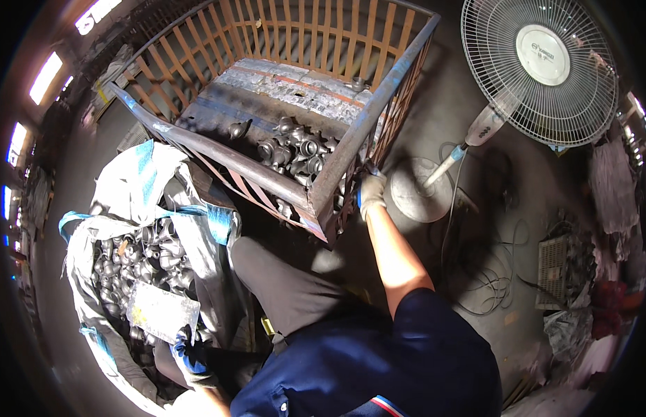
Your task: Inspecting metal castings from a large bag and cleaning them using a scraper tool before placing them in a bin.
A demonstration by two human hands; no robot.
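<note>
My left hand, in a blue and white work glove, grips the near edge of a flat, pale, stained rectangular plate. The plate lies over grey metal fittings that fill a big white woven sack with blue straps. My right hand, in a pale glove, is stretched forward at the near right corner of a metal cage bin. Its fingers appear wrapped round the bin's side bars, partly hidden. More metal fittings are heaped inside the bin near that corner.
A standing fan with a round base is to the right of the bin. Loose cable coils on the floor behind my right arm. A plastic crate sits at the far right. My knee is between sack and bin.
</note>
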